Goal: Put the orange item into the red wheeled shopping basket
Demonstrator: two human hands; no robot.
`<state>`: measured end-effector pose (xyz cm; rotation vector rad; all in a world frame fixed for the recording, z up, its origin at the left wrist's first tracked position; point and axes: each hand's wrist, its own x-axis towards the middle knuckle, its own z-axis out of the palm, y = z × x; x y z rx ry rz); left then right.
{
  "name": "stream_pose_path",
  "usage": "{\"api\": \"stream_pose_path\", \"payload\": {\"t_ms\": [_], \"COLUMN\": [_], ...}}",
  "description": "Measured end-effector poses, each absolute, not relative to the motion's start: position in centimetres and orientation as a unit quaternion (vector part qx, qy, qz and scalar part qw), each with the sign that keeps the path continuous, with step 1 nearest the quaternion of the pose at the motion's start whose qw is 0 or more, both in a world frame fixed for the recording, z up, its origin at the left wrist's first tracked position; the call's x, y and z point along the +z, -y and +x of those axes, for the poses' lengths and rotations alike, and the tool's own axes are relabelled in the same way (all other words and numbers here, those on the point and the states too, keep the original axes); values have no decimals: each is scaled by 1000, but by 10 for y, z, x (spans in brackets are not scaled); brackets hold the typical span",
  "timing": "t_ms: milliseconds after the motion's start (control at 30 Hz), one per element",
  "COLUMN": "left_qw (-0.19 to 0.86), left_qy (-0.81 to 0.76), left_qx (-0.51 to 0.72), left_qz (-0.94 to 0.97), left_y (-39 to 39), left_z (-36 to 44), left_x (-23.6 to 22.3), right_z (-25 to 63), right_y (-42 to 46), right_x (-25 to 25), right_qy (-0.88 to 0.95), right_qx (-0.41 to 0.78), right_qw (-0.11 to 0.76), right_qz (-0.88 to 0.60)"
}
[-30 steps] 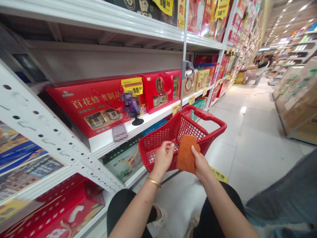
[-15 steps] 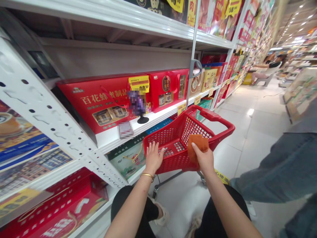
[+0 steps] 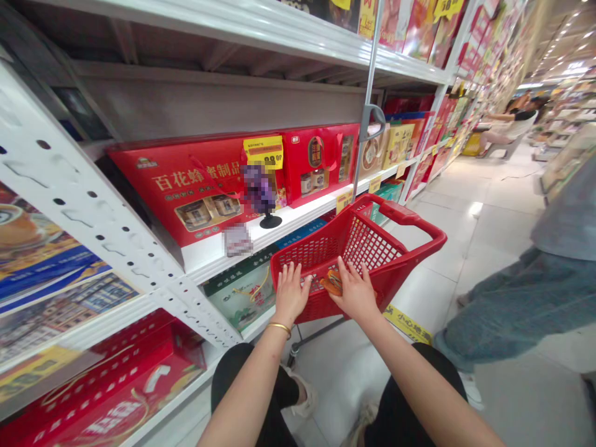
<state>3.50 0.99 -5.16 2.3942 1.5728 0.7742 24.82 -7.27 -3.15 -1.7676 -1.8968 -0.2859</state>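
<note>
Red plastic basket (image 3: 372,245), orange packet (image 3: 332,283), right hand (image 3: 356,292)

Scene brightly lit by white ceiling spotlights (image 3: 572,65); glare caught on pale glossy floor tiles (image 3: 475,209). White perforated steel shelf upright (image 3: 88,186) bowed by wide-angle distortion at left edge. Shadows soft; small black-based shelf display (image 3: 259,188) obscured by pixelation.

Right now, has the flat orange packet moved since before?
Yes, the flat orange packet went down, lower against the white metal shelf, into the red plastic basket.
</note>
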Motion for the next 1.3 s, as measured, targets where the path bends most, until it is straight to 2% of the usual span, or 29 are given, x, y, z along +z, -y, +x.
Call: {"api": "stream_pose_path", "payload": {"t_ms": [267, 400, 567, 633, 733, 833, 900, 1000, 1067, 1133, 1200, 1300], "left_qw": [70, 75, 80, 82, 82, 84, 88, 91, 91, 90, 88, 85], "left_qy": [-537, -541, -539, -537, -540, -544, -543, -540, -542, -544, -545, -542], "left_qx": [219, 215, 202, 197, 193, 192, 196, 203, 206, 208, 211, 215], "left_qz": [811, 810, 814, 816, 815, 813, 812, 811, 810, 808, 807, 808], "left_y": [-8, -8, -3, -1, 2, 3, 3, 3, 2, 2, 3, 5], "left_z": [38, 38, 41, 42, 42, 42, 42, 42, 43, 43, 43, 43], "left_x": [-50, -49, -48, -47, -45, -43, -42, -43, -44, -46, -46, -47], "right_z": [257, 251, 245, 249, 262, 280, 290, 297, 296, 294, 292, 295], "right_y": [56, 48, 42, 43, 47, 52, 59, 72, 80, 85, 87, 89], "right_x": [-30, -32, -26, -18, -1, 23, 43, 71, 76, 62, 32, -17], "right_qy": [743, 699, 590, 584, 636, 647, 617, 569, 600, 692, 790, 861], "right_qx": [-116, -80, -135, -107, 4, 117, 127, 17, -68, -107, -101, -66], "right_qw": [213, 200, 179, 152, 150, 236, 335, 482, 521, 492, 415, 302], "right_qz": [-624, -682, -776, -790, -757, -715, -701, -666, -604, -517, -440, -404]}}
